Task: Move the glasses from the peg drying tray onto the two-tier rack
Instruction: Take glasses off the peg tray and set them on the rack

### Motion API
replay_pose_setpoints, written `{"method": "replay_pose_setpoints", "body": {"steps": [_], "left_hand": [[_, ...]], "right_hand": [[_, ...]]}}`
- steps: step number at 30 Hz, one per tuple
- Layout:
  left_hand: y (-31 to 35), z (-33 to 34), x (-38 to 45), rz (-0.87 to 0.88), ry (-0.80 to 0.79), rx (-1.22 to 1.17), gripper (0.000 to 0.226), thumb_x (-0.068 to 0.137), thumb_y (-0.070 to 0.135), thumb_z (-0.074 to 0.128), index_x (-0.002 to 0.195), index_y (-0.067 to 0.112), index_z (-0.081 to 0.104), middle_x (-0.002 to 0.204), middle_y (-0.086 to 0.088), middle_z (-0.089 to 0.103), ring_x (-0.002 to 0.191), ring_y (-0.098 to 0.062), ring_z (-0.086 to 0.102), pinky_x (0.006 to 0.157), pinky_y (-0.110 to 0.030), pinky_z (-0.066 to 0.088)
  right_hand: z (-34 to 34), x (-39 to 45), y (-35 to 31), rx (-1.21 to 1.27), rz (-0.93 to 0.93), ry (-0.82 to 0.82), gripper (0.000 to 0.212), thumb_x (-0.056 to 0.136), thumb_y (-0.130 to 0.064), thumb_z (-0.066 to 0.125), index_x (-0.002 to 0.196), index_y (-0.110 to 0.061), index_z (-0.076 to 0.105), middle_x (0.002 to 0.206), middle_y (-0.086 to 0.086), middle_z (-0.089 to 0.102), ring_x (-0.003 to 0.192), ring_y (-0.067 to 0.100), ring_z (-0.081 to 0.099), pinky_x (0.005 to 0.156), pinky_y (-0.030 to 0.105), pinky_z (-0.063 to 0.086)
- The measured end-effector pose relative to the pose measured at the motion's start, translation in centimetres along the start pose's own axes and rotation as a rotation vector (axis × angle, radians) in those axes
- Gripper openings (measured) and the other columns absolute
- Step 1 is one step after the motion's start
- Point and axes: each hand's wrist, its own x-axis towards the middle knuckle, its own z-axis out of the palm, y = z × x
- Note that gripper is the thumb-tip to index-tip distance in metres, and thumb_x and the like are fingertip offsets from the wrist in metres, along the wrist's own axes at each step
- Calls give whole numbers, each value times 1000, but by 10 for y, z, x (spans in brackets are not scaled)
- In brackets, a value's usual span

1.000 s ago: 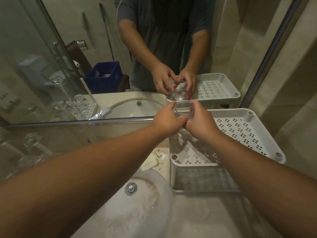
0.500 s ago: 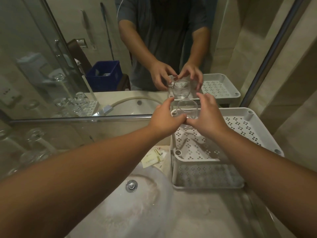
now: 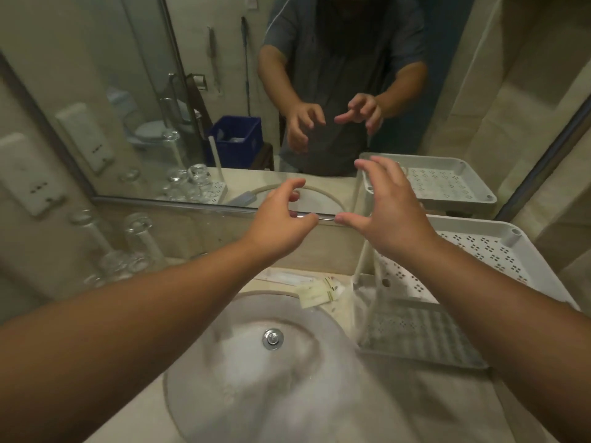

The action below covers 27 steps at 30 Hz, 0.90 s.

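A bathroom mirror is backing the tabletop (image 3: pixel 431 394) beside the sink (image 3: pixel 224 378). Both the left hand (image 3: pixel 281 225) and the right hand (image 3: pixel 388 215) are hovering empty with fingers spread, beside the two-tier rack (image 3: pixel 499 251). Blurred glasses (image 3: pixel 128 247) are waiting far left on the peg drying tray, which I cannot make out clearly. Judging by this, the hands are between glasses; next comes reaching left.

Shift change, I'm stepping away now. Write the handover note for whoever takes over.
Left hand: open, empty, raised before the mirror.
Right hand: open, empty, above the back left corner of the two-tier rack.
Glasses: several on the peg drying tray at left, blurred.
Done: the glass held a moment ago is released; not visible now, probably behind the right hand.
Left: move the remaining glasses to the rack.
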Motion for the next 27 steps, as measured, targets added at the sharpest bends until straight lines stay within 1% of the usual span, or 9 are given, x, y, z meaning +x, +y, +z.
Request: {"method": "replay_pose_setpoints", "body": {"steps": [2, 5, 9, 11, 13, 16, 19, 23, 27], "left_hand": [[-5, -25, -12, -8, 49, -24, 63, 88, 26, 70, 143, 38, 41, 137, 4, 47, 103, -11, 59, 72, -18, 48], [-12, -64, -31, -16, 118, -28, 60, 88, 27, 70, 141, 37, 44, 136, 3, 48, 106, -10, 60, 83, -26, 51], [-22, -120, -54, -21, 194, 4, 56, 87, 26, 71, 139, 35, 49, 135, 5, 49, 107, -12, 61, 91, -33, 53], [-30, -149, -65, -19, 227, 32, 54, 87, 27, 71, 137, 33, 52, 133, 6, 49, 108, -12, 62, 89, -28, 52], [-39, -178, -77, -21, 255, 46, 52, 86, 27, 71, 134, 34, 54, 131, 8, 49, 102, -7, 64, 80, -19, 50], [-53, -221, -95, -33, 302, 44, 51, 82, 29, 71, 130, 36, 56, 131, 6, 50, 99, -9, 66, 78, -28, 55], [-66, -261, -115, -43, 362, 67, 51, 73, 39, 65, 123, 42, 56, 128, 10, 50, 102, -8, 65, 69, -23, 54], [-87, -308, -141, -58, 459, 123, 42, 73, 40, 65, 110, 55, 54, 118, 23, 50, 100, -6, 63, 71, -17, 51], [-114, -346, -163, -125, 507, 119, 38, 70, 40, 65, 105, 51, 55, 117, 12, 56, 100, -14, 62, 84, -32, 54]], "right_hand": [[11, 2, -22, 14, -36, -11, 85, 74, -46, 80, 145, -31, 36, 155, -5, 27, 139, 18, 32, 107, 33, 32], [34, 5, -57, 63, -89, -20, 86, 73, -48, 80, 145, -33, 35, 155, -7, 26, 132, 10, 36, 97, 21, 27], [67, 9, -107, 123, -182, -61, 87, 72, -50, 79, 144, -35, 33, 154, -10, 24, 136, 13, 34, 97, 21, 25], [84, 12, -134, 143, -224, -98, 88, 72, -50, 79, 145, -37, 31, 156, -11, 22, 139, 13, 31, 100, 22, 24], [99, 13, -163, 162, -262, -135, 88, 73, -50, 78, 145, -38, 29, 158, -10, 21, 142, 14, 28, 101, 22, 21], [120, 9, -210, 222, -344, -178, 88, 72, -49, 78, 145, -36, 30, 157, -7, 28, 140, 14, 31, 103, 21, 19], [139, 2, -254, 281, -424, -236, 87, 72, -46, 80, 144, -33, 34, 148, -8, 38, 131, 12, 41, 103, 21, 28], [161, -11, -304, 343, -498, -319, 87, 71, -45, 81, 143, -34, 35, 140, -10, 40, 117, 9, 48, 102, 32, 41], [184, -24, -347, 370, -543, -407, 84, 72, -46, 81, 142, -38, 36, 137, -13, 39, 112, 8, 50, 96, 30, 44]]}}
